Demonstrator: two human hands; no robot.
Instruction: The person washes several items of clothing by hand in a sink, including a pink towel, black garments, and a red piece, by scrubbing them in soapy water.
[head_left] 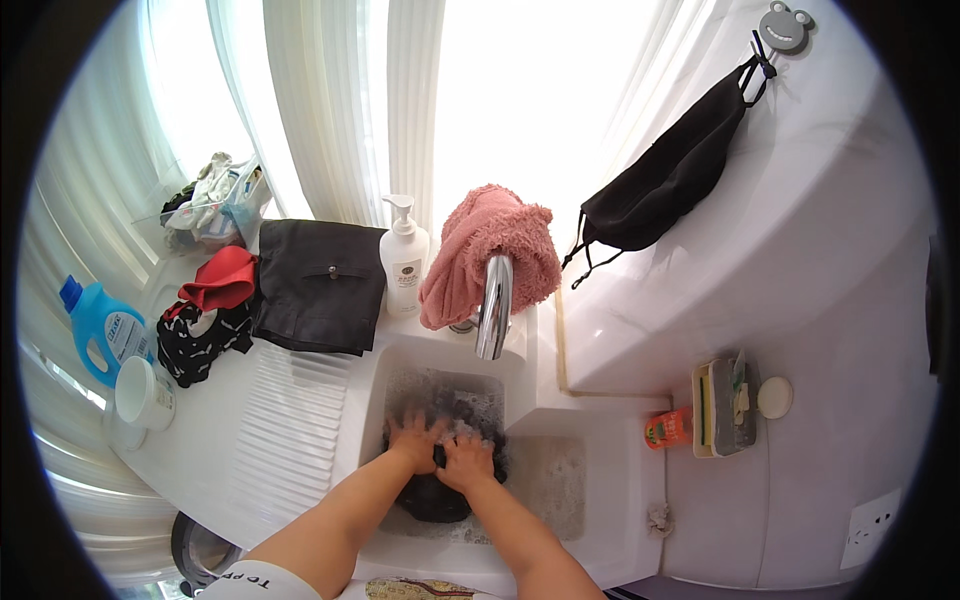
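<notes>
Sink [615, 490] as landmark. You have both hands inside it, on a wet black cloth [435, 500] lying bunched in cloudy, sudsy water. Your left hand [414, 441] is wide, fingers spread over the cloth; your right hand [467, 461] lies just beside it on the same cloth, fingers bent, but you cannot tell whether it grips. Behind the sink: chrome faucet [494, 310] with a pink towel [465, 265] draped over it, white pump bottle [404, 262]. Left of the sink: ribbed washboard [290, 420]. Right: orange bottle [668, 428].
</notes>
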